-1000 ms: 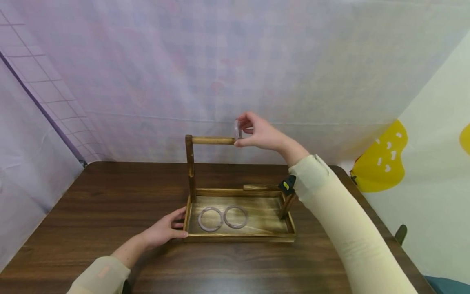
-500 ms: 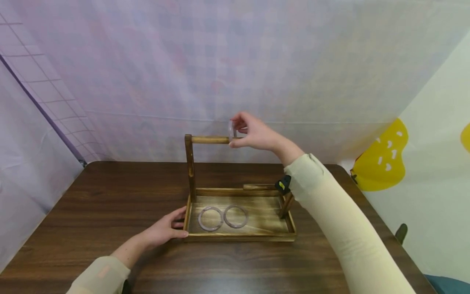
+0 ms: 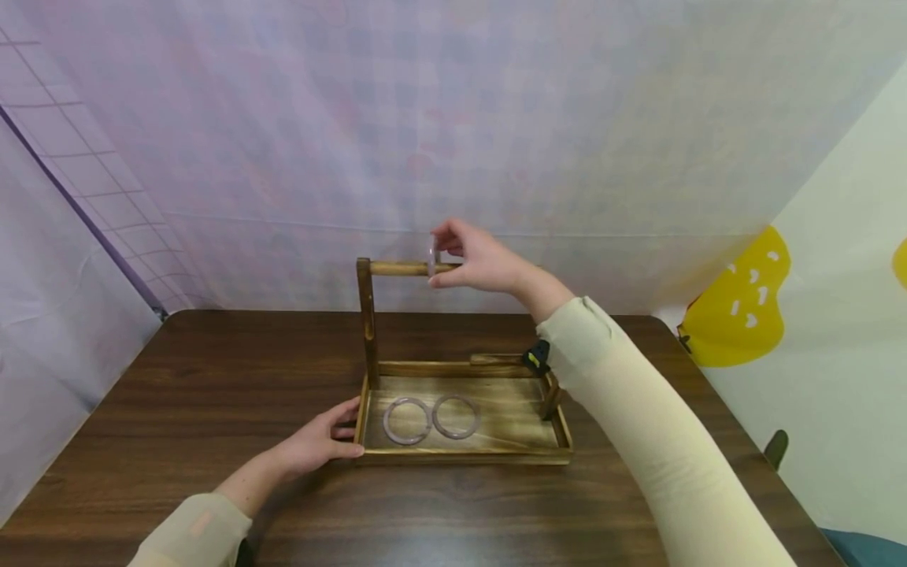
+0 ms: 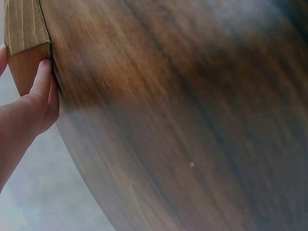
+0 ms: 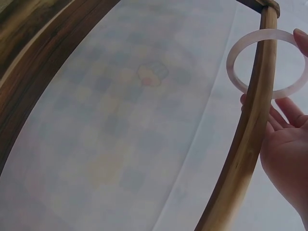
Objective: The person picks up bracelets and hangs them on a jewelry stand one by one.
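Observation:
My right hand (image 3: pixel 471 256) pinches a pale pinkish bangle (image 5: pixel 269 34) between thumb and fingers. The ring is around the upper wooden bar (image 3: pixel 397 268) of a jewelry stand, part way along it, as the right wrist view shows. A tall post (image 3: pixel 368 323) carries this bar at its left end. Below, the stand's shallow wooden tray (image 3: pixel 460 457) holds two similar bangles, a left one (image 3: pixel 386 425) and a right one (image 3: pixel 476 413), lying flat side by side. My left hand (image 3: pixel 312 447) rests against the tray's left end, thumb at the near corner, fingers fairly straight.
A lower wooden bar (image 3: pixel 496 360) on a short post (image 3: pixel 550 400) stands at the tray's right, partly hidden behind my right sleeve. The stand sits on a dark wooden table (image 3: pixel 234 378). A checked curtain (image 3: pixel 319 157) hangs right behind it.
My right hand has slid the bangle leftward along the upper bar, toward the tall post. The left hand and the two bangles in the tray have stayed in place.

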{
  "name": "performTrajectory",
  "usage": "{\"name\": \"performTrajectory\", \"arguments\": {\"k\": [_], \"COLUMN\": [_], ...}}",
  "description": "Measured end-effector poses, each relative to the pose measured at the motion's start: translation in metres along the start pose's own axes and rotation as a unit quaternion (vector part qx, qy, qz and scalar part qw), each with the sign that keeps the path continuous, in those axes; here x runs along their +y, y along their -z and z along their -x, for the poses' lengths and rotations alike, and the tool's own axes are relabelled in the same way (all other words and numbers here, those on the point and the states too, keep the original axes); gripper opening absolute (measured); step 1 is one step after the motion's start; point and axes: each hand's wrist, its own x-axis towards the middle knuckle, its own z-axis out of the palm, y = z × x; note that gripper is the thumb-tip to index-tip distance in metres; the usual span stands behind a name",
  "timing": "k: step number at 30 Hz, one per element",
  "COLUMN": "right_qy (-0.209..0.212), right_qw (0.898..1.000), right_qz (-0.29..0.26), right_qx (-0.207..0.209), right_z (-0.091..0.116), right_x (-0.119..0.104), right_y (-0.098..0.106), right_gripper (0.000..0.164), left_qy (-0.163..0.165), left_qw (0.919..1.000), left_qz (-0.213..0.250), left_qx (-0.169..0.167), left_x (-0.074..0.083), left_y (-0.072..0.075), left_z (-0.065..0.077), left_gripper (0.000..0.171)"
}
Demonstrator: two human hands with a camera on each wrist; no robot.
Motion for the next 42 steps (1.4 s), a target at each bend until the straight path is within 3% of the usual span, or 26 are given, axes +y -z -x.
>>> {"name": "performTrajectory", "arguments": {"k": [6,16,26,42], "right_qy": [-0.003,0.001,0.010,0.024], "right_qw": [1.000,0.996,0.993,0.974], "right_qz": [0.014,0.092,0.112,0.222], "right_qx": [-0.004,-0.017,-0.034,-0.045], "right_z": [0.000,-0.003,-0.005,-0.007], "right_x": [-0.005,-0.008,-0.008,-0.010], "right_y": [-0.004,-0.009,-0.014,-0.020], "right_gripper": [0.067,0.069,0.069,0.073], "left_qy": [-0.002,0.001,-0.003,0.005], "left_qw": [1.0000,1.0000,1.0000,0.9999], "left_qz": [0.002,0.001,0.003,0.010], "left_qx": [0.000,0.004,0.003,0.004], "left_x": [0.001,0.000,-0.001,-0.001], "left_y": [-0.001,-0.002,-0.001,-0.001], "left_z": [0.000,-0.001,-0.001,0.000], "left_gripper": [0.084,0.083,0.084,0.085]}}
